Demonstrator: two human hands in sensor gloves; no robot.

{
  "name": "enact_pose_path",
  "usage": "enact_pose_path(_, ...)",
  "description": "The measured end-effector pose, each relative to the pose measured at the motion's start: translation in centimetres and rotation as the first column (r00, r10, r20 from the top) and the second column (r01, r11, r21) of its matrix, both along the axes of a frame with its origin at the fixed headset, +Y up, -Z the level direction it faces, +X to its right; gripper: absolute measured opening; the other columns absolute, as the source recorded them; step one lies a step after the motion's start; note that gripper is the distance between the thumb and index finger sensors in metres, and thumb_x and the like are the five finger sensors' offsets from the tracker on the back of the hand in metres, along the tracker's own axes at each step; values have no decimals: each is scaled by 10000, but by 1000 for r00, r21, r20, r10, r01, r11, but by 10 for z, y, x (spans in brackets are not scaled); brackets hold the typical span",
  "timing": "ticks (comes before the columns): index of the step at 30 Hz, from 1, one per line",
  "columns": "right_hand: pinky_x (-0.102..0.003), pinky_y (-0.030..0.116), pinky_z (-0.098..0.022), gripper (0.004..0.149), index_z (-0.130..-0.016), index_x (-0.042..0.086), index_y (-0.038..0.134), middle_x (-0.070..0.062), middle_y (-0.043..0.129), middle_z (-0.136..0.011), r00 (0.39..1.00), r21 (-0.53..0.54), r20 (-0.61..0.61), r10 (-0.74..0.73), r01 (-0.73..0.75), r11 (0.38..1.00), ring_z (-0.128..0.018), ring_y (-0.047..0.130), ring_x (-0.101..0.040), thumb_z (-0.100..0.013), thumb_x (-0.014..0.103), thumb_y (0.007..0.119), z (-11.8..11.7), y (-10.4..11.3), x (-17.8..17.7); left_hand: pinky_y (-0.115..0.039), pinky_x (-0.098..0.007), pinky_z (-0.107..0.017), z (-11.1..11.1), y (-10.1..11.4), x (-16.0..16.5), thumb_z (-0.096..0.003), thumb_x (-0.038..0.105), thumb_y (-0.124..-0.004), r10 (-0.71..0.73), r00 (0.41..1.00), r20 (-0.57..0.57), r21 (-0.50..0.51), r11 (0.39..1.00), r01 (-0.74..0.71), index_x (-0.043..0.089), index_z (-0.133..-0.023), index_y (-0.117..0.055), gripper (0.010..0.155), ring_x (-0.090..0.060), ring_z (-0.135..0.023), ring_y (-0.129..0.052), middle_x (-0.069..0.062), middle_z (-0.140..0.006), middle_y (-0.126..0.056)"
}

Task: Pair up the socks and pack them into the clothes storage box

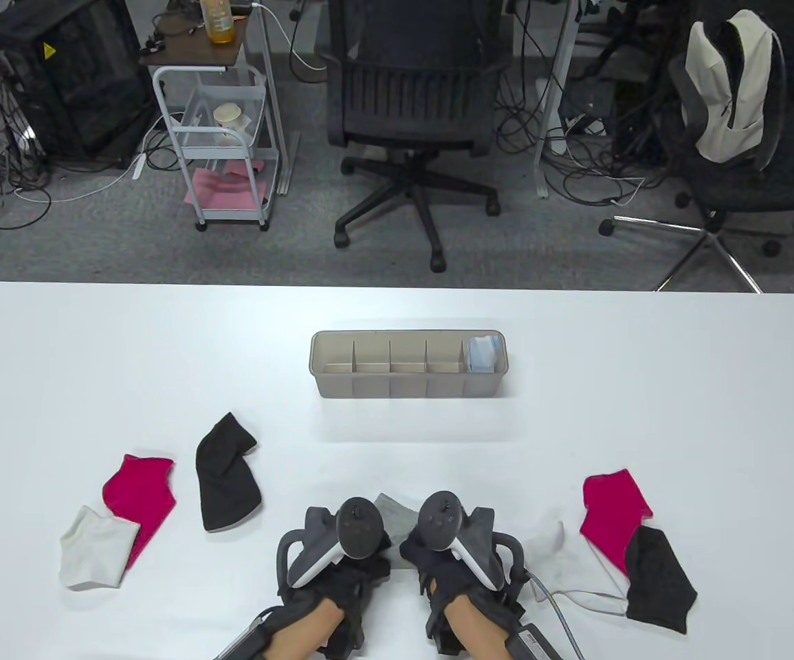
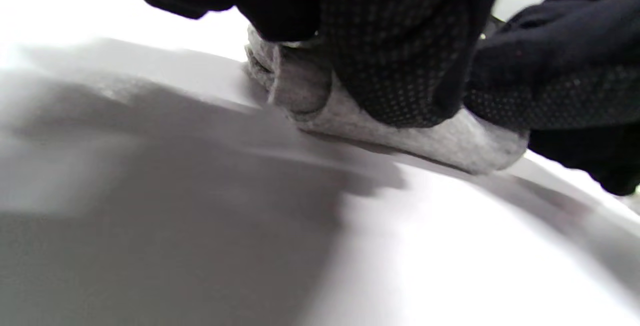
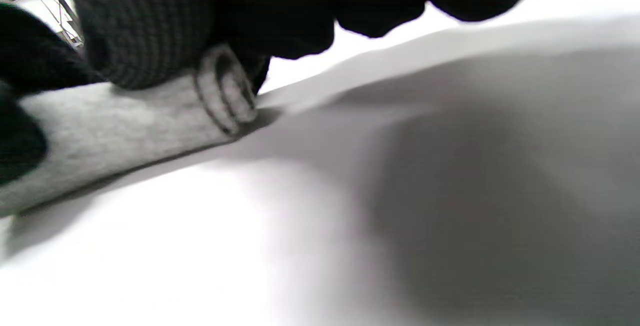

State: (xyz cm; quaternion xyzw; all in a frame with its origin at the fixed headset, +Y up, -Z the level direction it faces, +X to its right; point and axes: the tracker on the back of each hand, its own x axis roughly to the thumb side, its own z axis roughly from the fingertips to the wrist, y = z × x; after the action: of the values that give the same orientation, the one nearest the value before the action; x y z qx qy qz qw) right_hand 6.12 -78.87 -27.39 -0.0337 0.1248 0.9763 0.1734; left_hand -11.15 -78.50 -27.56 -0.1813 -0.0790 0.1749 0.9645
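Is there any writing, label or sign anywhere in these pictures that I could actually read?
No readable words or numbers anywhere.
Yellow triangular warning sticker on the black cabinet: a sign only, its symbol too small to make out.
Bottle on the cart: any label too small to read.
Socks, storage box, gloves: no print visible.

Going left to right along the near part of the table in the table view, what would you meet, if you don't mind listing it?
White sock → pink sock → black sock → left hand → right hand → second pink sock → second black sock.
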Motion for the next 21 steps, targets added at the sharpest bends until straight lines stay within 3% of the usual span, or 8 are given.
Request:
enact_pose_path(1,-421,724,-464,347,-670,354,928,89,906,-467,1000,0,-3,-4,4,1000,-469,841,-165,-375,500,820,0,0,0,-648,-591,-364,-1,0,-1,-385,353,-892,5,1000,-2,-15,1000,-5,194,-863,-857,505,-341,-398,-792,-65,-463,-856)
enact_pose_path(4,-414,720,-475,357,-695,396,928,96,906,-510,999,48,-41,33,-31,998,-490,837,-159,-361,496,848,3,6,-1,-654,-587,-362,-4,-1,-3,-366,305,-920,16,1000,-5,-23,1000,-17,206,-857,-875,503,-335,-389,-799,-58,-446,-865)
enact_pose_path(6,-412,719,-481,391,-734,442,893,108,895,-526,991,171,-97,92,-74,983,-497,833,-153,-343,460,909,7,16,-5,-660,-583,-360,-6,-1,-5,-365,315,-919,24,1000,-4,-22,999,-24,214,-852,-889,499,-331,-386,-805,-55,-441,-872)
enact_pose_path(9,-413,724,-482,404,-717,438,914,112,899,-512,970,256,-157,188,-144,956,-493,839,-152,-315,466,948,15,22,-10,-663,-580,-359,-8,-2,-8,-359,321,-924,43,999,-2,-34,998,-43,228,-846,-898,496,-328,-383,-810,-51,-434,-879)
enact_pose_path(13,-427,709,-499,483,-756,380,897,96,894,-532,951,192,-217,219,-178,965,-515,828,-168,-294,509,948,18,18,-16,-665,-589,-344,-12,-4,-12,-375,380,-896,76,997,-30,-127,989,-79,212,-835,-909,490,-331,-351,-812,-54,-398,-878)
enact_pose_path(16,-430,711,-497,458,-734,381,906,90,897,-521,952,173,-215,216,-180,968,-510,832,-171,-294,504,937,15,14,-16,-664,-591,-321,-14,-8,-16,-394,408,-861,126,987,-96,-207,968,-144,186,-798,-932,467,-332,-313,-808,-52,-360,-871)
enact_pose_path(21,-435,703,-491,430,-742,382,894,79,896,-515,985,74,-138,101,-91,993,-504,825,-180,-328,495,862,5,6,-9,-688,-561,-289,-15,-6,-11,-394,462,-831,29,989,-142,-76,996,-40,216,-675,-962,396,-297,-268,-818,-17,-313,-868)
